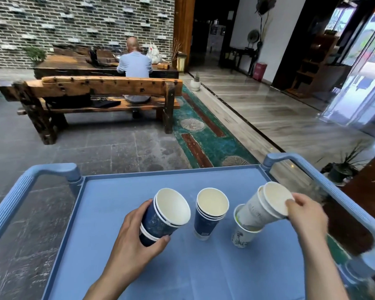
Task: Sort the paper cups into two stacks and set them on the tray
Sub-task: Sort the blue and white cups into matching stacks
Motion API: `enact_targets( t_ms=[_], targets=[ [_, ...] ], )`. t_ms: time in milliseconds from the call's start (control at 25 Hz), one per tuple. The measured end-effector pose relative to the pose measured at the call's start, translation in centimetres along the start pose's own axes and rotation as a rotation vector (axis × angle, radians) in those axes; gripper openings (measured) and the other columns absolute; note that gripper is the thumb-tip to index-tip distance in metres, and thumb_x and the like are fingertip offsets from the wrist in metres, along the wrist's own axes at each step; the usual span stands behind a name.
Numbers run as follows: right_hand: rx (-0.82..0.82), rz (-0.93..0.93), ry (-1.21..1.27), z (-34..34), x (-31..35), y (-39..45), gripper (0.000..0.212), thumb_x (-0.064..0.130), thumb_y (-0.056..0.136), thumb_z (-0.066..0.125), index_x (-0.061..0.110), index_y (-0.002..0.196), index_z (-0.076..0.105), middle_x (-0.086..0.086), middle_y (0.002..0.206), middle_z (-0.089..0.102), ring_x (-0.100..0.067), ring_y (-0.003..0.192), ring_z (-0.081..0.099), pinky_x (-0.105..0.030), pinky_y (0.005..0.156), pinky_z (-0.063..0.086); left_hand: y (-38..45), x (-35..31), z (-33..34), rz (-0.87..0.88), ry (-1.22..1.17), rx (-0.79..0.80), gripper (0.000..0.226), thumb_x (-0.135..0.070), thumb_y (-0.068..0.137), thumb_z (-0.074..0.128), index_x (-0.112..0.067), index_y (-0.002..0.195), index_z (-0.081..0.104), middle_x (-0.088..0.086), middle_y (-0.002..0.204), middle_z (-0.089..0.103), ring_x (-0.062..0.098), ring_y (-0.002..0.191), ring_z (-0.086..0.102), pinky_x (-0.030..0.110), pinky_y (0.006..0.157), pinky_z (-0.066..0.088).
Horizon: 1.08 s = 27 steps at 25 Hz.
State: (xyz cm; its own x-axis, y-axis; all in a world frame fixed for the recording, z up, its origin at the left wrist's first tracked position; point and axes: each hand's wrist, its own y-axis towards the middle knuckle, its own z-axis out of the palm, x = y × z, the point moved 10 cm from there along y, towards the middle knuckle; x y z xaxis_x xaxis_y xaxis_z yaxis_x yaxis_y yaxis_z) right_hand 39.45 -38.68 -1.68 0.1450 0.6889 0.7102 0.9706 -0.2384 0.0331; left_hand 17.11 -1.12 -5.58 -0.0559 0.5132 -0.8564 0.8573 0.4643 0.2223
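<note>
My left hand grips a tilted stack of dark blue paper cups just above the blue tray. A second stack of blue cups stands upright on the tray's middle. My right hand holds the rim of a tilted stack of white cups. The bottom of that tilted stack sits inside a white printed cup, which leans on the tray at the right.
The tray is the top of a blue cart with handle bars at left and right. Beyond it a person sits on a wooden bench at a long table. A potted plant stands right of the cart.
</note>
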Motion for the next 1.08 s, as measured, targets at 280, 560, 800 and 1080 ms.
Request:
enact_targets(
  t_ms=[280,560,800,1080],
  targets=[
    [-0.008,-0.093,-0.007,1.6,2.6,-5.7,0.039,0.056,0.08,0.047,0.034,0.11,0.06,0.003,0.112,0.062,-0.021,0.092,0.057,-0.038,0.077,0.041,0.2,-1.4,1.6,0.023,-0.037,0.023,0.083,-0.048,0.061,0.077,-0.06,0.13,0.033,-0.033,0.131,0.042,-0.009,0.126,0.04,0.01,0.093,0.034],
    [0.742,-0.241,0.355,13.3,13.0,-18.2,0.041,0.004,0.078,0.055,0.032,0.107,0.058,-0.002,0.1,0.065,-0.014,0.053,0.059,-0.026,0.044,0.044,-1.3,0.2,0.3,0.021,-0.056,0.038,0.092,-0.045,0.056,0.082,-0.063,0.13,0.032,-0.038,0.135,0.041,-0.007,0.127,0.043,0.014,0.097,0.037],
    [0.081,-0.221,0.656,-3.2,12.2,-6.5,0.04,0.01,0.066,0.053,0.034,0.091,0.072,0.005,0.067,0.072,-0.012,0.039,0.053,-0.023,0.035,0.039,-0.9,4.5,-2.9,-0.137,-0.241,-0.117,0.094,-0.046,0.049,0.084,-0.068,0.125,0.033,-0.044,0.133,0.039,-0.008,0.127,0.042,0.011,0.096,0.034],
    [0.124,-0.162,0.085,4.0,9.4,-6.2,0.034,0.014,0.077,0.052,0.027,0.103,0.07,-0.004,0.089,0.075,-0.031,0.074,0.069,-0.044,0.078,0.054,-0.6,5.7,-2.1,-0.15,-0.188,-0.085,0.104,-0.048,0.049,0.085,-0.067,0.13,0.024,-0.039,0.136,0.036,-0.014,0.125,0.039,0.01,0.093,0.033]
  ],
)
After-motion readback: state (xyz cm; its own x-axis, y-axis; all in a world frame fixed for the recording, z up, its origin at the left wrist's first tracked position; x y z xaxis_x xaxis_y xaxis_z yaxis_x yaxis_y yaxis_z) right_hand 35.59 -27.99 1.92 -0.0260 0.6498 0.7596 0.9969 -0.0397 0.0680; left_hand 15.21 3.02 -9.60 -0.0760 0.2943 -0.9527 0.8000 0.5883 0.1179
